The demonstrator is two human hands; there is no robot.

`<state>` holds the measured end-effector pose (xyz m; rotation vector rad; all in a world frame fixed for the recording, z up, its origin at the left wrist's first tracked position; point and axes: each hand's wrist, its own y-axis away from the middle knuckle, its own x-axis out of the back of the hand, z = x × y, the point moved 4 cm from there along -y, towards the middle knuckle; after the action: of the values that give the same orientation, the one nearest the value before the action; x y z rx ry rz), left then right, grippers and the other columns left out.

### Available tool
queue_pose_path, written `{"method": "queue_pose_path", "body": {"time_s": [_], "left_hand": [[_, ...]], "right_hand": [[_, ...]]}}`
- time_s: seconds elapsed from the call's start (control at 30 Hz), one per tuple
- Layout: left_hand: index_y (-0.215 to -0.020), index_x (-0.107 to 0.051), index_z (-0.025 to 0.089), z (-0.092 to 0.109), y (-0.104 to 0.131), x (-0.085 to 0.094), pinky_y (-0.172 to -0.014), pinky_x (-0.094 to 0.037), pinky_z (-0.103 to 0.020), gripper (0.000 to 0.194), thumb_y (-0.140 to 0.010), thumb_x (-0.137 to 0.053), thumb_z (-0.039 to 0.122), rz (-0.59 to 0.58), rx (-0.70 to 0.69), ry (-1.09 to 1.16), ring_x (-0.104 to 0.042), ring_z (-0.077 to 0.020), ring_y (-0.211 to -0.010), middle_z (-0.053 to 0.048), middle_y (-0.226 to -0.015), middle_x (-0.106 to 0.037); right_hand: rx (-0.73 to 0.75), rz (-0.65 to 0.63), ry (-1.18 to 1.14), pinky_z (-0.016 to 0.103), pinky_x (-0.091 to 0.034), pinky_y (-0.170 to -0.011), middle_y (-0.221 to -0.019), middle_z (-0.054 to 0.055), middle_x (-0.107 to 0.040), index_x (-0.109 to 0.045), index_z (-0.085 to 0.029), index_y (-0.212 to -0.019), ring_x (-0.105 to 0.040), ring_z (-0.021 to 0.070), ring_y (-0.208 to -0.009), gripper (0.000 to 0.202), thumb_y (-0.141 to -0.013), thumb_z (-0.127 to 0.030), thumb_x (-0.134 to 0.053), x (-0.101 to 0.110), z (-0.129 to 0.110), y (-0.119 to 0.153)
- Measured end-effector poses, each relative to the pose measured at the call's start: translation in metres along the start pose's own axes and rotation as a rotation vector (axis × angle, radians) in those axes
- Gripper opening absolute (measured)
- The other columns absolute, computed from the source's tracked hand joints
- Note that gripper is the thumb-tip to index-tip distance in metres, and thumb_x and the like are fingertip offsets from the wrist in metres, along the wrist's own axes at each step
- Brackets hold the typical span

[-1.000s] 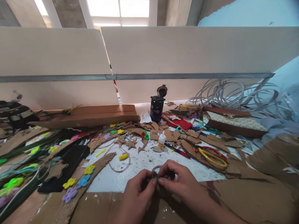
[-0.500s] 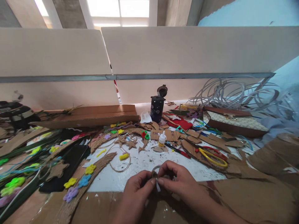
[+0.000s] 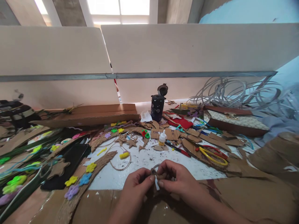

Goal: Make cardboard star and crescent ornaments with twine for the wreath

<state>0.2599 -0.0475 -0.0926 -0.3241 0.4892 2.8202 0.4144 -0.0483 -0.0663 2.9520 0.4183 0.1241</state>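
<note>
Near the table's front edge, my left hand (image 3: 137, 186) and my right hand (image 3: 176, 179) pinch a small brown and grey piece (image 3: 153, 171) between thumbs and fingers. Its far part curves like a ring; the rest is hidden by my fingers. Just beyond stands a small white glue bottle (image 3: 162, 139) with a yellow label. Left of my hands lies a twine-wrapped arc (image 3: 93, 177) with yellow, blue and purple fuzzy flowers. A second wrapped arc (image 3: 100, 140) lies behind it, beside cardboard stars (image 3: 132, 142).
Yellow-handled scissors (image 3: 213, 156) and cardboard scraps lie right. A black bottle (image 3: 157, 107) with its lid up stands behind, near a handbag (image 3: 235, 121). A black phone-like slab (image 3: 67, 165) and green strips are left; brown cardboard (image 3: 102, 205) covers the front.
My fingertips have parted slightly around the small piece, so more of it shows between them. The view has shifted a little.
</note>
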Motion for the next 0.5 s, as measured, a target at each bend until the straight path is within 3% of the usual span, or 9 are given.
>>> {"method": "queue_pose_path", "body": {"time_s": [0.17,0.3,0.4,0.5], "left_hand": [[-0.08,-0.065,0.015,-0.011,-0.004,-0.002,-0.059,-0.045,-0.028,0.037,-0.075,-0.081,0.048,-0.065,0.07,0.116,-0.054,-0.0143,-0.058,-0.001,-0.064,-0.057],[-0.087,-0.066,0.013,-0.004,0.0,-0.01,-0.058,-0.046,-0.027,0.044,-0.069,-0.086,0.048,-0.09,0.029,0.082,-0.056,-0.0139,-0.059,-0.005,-0.072,-0.062],[-0.084,-0.064,0.014,0.004,0.005,-0.014,-0.056,-0.047,-0.028,0.039,-0.07,-0.084,0.044,-0.067,0.012,0.049,-0.056,-0.0139,-0.057,-0.005,-0.072,-0.063],[-0.083,-0.064,0.014,0.008,0.007,-0.016,-0.055,-0.044,-0.027,0.034,-0.071,-0.081,0.04,-0.069,0.018,0.019,-0.053,-0.013,-0.054,-0.003,-0.068,-0.061]], "right_hand": [[-0.047,0.025,-0.154,0.027,-0.041,-0.06,-0.07,-0.003,-0.057,-0.059,-0.018,-0.087,-0.052,0.0136,-0.064,0.034,-0.064,-0.035,-0.077,0.003,0.004,-0.002],[0.018,0.139,-0.189,0.028,-0.044,-0.065,-0.076,0.0,-0.06,-0.059,-0.019,-0.088,-0.056,0.0162,-0.072,0.04,-0.064,-0.041,-0.082,0.01,0.01,-0.006],[0.083,0.156,-0.068,0.03,-0.046,-0.069,-0.081,0.001,-0.061,-0.059,-0.019,-0.09,-0.057,0.0187,-0.078,0.036,-0.069,-0.041,-0.077,0.011,0.006,-0.004],[0.252,0.231,0.236,0.032,-0.045,-0.076,-0.089,0.002,-0.061,-0.059,-0.021,-0.091,-0.056,0.0193,-0.084,0.019,-0.079,-0.031,-0.069,0.013,-0.011,0.005]]}}
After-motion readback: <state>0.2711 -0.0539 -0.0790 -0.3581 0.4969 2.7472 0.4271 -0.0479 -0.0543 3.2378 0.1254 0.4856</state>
